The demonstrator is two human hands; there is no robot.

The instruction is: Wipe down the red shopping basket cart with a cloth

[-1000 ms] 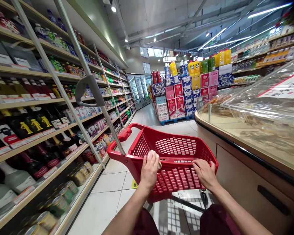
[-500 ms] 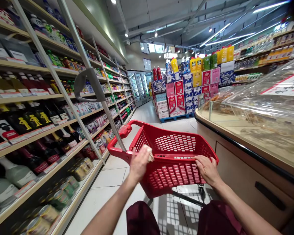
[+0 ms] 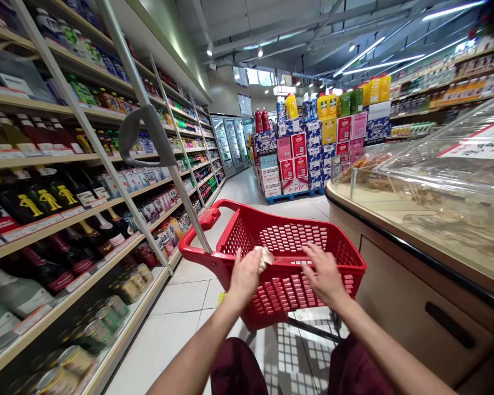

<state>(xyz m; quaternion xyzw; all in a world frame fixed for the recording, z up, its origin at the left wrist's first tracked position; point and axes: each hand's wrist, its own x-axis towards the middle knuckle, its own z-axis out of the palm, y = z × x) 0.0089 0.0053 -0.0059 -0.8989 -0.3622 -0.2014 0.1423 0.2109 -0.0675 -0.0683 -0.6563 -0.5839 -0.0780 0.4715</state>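
A red plastic shopping cart point(image 3: 296, 296) stands sideways in front of my knees. In my left hand point(image 3: 245, 277) is a crumpled cream-coloured cloth point(image 3: 264, 258), gripped at the near rim of the basket. My right hand point(image 3: 325, 274) is over the same rim farther right, its fingers apart and holding nothing; whether it touches the rim I cannot tell. At the cart's left end, by the red push handle point(image 3: 209, 218), rises a silver metal pole point(image 3: 191, 211) with a grey loop-shaped grip point(image 3: 148, 137).
Shelves of bottles and cans point(image 3: 78, 214) line the left side. On the right stands a counter point(image 3: 395, 241) with clear-covered food. Stacked drink cartons point(image 3: 294, 159) on a blue pallet stand ahead, with glass-door fridges point(image 3: 233, 142) behind. Tiled floor point(image 3: 181, 299) shows beside the cart.
My right hand has let go of the rim's right end and moved left, fingers opening. My left hand has slid right along the rim with the cloth.
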